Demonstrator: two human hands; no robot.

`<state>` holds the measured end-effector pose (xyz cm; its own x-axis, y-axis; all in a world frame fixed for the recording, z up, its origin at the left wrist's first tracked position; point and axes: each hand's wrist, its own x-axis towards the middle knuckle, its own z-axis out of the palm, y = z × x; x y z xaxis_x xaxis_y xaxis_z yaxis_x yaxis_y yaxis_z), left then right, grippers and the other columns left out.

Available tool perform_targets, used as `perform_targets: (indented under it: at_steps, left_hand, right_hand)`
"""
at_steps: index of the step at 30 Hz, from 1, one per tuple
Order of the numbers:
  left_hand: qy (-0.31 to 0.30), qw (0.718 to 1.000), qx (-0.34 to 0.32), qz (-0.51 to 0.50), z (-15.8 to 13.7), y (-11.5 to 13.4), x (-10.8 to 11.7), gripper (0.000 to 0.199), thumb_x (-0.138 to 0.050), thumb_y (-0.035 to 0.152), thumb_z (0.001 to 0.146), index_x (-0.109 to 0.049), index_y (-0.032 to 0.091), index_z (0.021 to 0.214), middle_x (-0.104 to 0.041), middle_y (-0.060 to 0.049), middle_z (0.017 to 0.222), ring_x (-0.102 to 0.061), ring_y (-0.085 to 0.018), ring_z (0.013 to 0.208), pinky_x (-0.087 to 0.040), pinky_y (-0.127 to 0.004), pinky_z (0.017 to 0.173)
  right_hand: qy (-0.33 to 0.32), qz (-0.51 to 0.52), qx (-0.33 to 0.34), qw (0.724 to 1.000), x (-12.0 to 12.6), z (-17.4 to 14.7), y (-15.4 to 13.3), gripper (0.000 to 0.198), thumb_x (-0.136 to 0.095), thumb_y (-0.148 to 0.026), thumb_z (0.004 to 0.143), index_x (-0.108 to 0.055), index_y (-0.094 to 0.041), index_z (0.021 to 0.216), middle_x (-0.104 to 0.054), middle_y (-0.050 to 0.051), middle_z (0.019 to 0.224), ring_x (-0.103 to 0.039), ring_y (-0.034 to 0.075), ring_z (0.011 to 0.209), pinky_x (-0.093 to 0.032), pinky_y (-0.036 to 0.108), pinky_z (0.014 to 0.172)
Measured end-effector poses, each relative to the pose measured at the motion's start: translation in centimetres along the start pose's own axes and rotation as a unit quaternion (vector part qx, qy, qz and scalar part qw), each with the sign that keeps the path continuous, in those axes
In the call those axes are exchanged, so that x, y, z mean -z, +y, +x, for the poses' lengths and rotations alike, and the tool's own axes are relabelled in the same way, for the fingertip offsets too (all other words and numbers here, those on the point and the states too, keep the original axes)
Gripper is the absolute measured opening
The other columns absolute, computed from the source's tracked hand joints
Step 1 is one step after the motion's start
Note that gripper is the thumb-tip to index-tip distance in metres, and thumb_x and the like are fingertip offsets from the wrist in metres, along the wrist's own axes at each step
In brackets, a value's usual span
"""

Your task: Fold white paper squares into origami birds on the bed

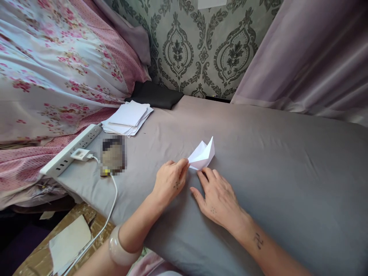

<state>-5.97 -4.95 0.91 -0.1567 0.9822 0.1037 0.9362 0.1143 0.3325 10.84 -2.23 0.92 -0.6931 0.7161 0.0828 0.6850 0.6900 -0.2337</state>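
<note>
A folded piece of white paper (203, 155) stands on the grey cloth in the middle of the view, with pointed flaps sticking up at its far side. My left hand (171, 180) pinches its left corner between thumb and fingers. With thumb and fingers apart, my right hand (217, 193) rests at the near edge of the paper, its fingertips touching or very close to it. A pale bangle (117, 247) circles my left forearm.
At the back left lies a stack of white paper (129, 115), beside a black folded item (158, 95). A white power strip (71, 151) with a charger (81, 154) and white cable (115, 195) runs along the left edge. Curtains (287, 57) hang at right.
</note>
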Motion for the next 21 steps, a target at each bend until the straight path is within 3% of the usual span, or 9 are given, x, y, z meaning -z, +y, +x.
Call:
perform_targets:
  at_steps: [7, 14, 18, 21]
  left_hand:
    - [0.009, 0.995, 0.073, -0.073, 0.4, -0.3, -0.4, 0.03, -0.042, 0.038, 0.094, -0.069, 0.024, 0.088, -0.065, -0.001, 0.066, -0.057, -0.018, 0.07, -0.033, -0.025, 0.057]
    - [-0.038, 0.955, 0.183, -0.23, 1.1, -0.6, -0.1, 0.031, -0.051, 0.043, 0.086, -0.075, 0.023, 0.087, -0.071, -0.001, 0.074, -0.063, -0.018, 0.072, -0.041, -0.025, 0.061]
    - [-0.041, 0.947, 0.183, -0.261, 1.2, -1.0, -0.3, 0.03, -0.052, 0.042, 0.085, -0.073, 0.02, 0.085, -0.072, -0.001, 0.078, -0.064, -0.019, 0.074, -0.043, -0.026, 0.063]
    - [-0.021, 0.956, 0.144, -0.256, 1.2, -1.3, -0.7, 0.027, -0.052, 0.036, 0.086, -0.072, 0.019, 0.081, -0.071, -0.002, 0.091, -0.064, -0.018, 0.078, -0.045, -0.027, 0.069]
  right_hand:
    - [0.016, 0.053, -0.006, 0.998, 0.0, -0.1, 0.8, 0.028, -0.044, -0.033, 0.094, -0.056, -0.015, 0.112, -0.061, 0.01, 0.107, -0.054, 0.025, 0.095, -0.046, 0.039, 0.081]
    - [0.063, 0.133, -0.038, 0.988, -0.6, 0.4, 2.0, 0.026, -0.038, -0.022, 0.096, -0.056, -0.016, 0.113, -0.064, 0.007, 0.101, -0.056, 0.022, 0.095, -0.046, 0.036, 0.082]
    - [0.071, 0.12, -0.036, 0.99, -1.1, 0.5, 2.0, 0.031, -0.038, -0.019, 0.095, -0.058, -0.016, 0.118, -0.064, 0.008, 0.105, -0.056, 0.021, 0.094, -0.046, 0.036, 0.083]
    - [0.07, 0.09, -0.025, 0.993, -1.3, 0.5, 1.8, 0.033, -0.041, -0.02, 0.095, -0.058, -0.015, 0.122, -0.062, 0.009, 0.106, -0.055, 0.022, 0.092, -0.047, 0.037, 0.083]
